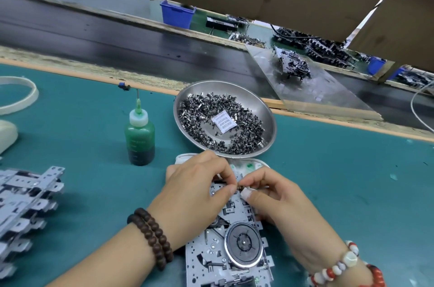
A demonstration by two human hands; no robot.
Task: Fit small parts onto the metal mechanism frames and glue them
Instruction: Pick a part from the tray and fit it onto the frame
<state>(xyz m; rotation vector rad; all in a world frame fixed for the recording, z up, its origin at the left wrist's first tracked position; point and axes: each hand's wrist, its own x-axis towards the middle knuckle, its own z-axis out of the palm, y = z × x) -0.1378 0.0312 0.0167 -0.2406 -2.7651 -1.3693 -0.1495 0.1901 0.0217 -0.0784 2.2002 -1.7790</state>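
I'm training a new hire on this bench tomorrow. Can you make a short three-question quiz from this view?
1. True or false: the green glue bottle stands upright, untouched.
2. Where are the loose small parts kept? A) blue bin B) steel dish C) cardboard box
3. What do both hands work over?

Key:
1. True.
2. B, the steel dish, with a white packet among the parts.
3. The left hand and right hand pinch a small part at the top of a metal frame.
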